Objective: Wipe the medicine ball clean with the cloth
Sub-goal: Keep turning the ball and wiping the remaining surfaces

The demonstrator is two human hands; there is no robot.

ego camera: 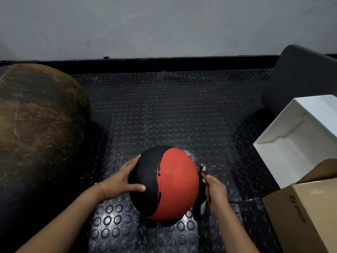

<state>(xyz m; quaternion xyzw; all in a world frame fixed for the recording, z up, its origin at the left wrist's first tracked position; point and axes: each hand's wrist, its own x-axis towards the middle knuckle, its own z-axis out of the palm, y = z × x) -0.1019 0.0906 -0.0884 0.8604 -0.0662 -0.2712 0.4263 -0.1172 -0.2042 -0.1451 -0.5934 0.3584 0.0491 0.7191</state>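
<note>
Head: I see left hand [116,181] splayed on medicine ball [176,185] at 9 o'clock, right hand [217,192] gripping cloth [200,200] at 3; studded mat [182,110], grey wall [164,24].

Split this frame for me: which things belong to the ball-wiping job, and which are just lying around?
In the job: medicine ball, red and black; dark cloth at its right side, gripped by the right hand; left hand, fingers spread on the ball's left side.

Lying about: large worn brown ball; white box; cardboard box; dark grey pad; studded rubber mat.
</note>
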